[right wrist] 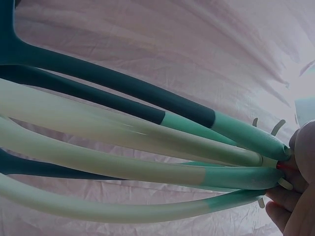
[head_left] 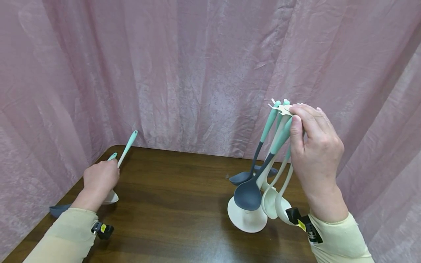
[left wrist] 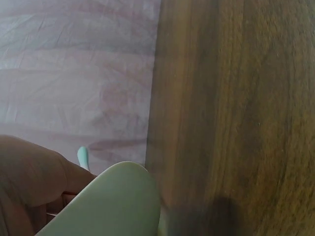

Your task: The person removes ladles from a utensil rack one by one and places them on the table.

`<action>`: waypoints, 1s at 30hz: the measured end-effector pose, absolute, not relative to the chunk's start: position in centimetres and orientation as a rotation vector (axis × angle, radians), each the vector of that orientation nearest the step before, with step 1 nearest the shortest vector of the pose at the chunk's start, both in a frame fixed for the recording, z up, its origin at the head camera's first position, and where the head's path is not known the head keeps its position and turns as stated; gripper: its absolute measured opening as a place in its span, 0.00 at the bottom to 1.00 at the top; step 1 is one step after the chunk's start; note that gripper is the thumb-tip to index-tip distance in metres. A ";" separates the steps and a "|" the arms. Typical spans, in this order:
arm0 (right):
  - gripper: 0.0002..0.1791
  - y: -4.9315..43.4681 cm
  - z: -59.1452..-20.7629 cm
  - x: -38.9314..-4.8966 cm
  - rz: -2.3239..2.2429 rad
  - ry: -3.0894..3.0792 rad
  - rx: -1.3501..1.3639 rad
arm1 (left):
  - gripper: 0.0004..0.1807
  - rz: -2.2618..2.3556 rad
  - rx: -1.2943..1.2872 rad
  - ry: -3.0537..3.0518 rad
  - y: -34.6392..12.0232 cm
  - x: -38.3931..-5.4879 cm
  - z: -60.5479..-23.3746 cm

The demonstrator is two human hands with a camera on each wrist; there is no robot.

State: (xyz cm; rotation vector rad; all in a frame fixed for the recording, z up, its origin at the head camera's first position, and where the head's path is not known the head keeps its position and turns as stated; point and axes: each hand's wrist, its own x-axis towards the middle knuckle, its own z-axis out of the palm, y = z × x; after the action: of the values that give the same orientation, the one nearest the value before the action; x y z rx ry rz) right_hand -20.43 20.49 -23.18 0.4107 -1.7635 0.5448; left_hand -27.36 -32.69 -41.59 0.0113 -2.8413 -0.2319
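On the left of the head view, my left hand (head_left: 100,177) grips a white spoon (head_left: 111,197) whose mint handle rises past the knuckles. The spoon's pale bowl (left wrist: 115,204) fills the near corner of the left wrist view. Under that forearm shows a dark ladle (head_left: 59,210); a second mint handle end (head_left: 113,156) sticks out beyond the hand. At right, my right hand (head_left: 317,142) holds the hooked top of a white utensil stand (head_left: 247,218) between thumb and fingers. From its hooks hang several mint-handled utensils, among them a dark ladle (head_left: 248,193) and white spoons (head_left: 270,202).
The brown wooden table (head_left: 177,197) spreads between the two hands. Pink curtains (head_left: 197,80) hang behind and along both sides. Hanging utensil heads crowd round the stand's round base, close to the right wrist's camera (head_left: 294,215).
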 end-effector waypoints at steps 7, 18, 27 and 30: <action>0.22 20.4 -23.2 -20.4 0.544 -1.764 0.409 | 0.07 -0.230 0.060 -2.931 -33.4 -27.4 -41.6; 0.22 20.4 -23.3 -20.3 0.540 -1.764 0.406 | 0.04 -0.221 0.140 -3.085 -34.3 -27.6 -41.7; 0.21 20.4 -23.2 -20.2 0.543 -1.761 0.406 | 0.05 -0.204 0.169 -3.132 -34.8 -28.0 -42.2; 0.21 20.3 -23.2 -20.3 0.547 -1.754 0.404 | 0.05 -0.204 0.172 -3.143 -35.0 -28.0 -42.4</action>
State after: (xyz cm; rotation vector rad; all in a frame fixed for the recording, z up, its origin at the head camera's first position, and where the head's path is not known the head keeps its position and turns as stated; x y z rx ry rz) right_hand -20.26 20.33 -23.20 0.4041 -1.7545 0.5470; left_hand -28.00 -35.01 -42.39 0.1724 -3.1434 -0.2037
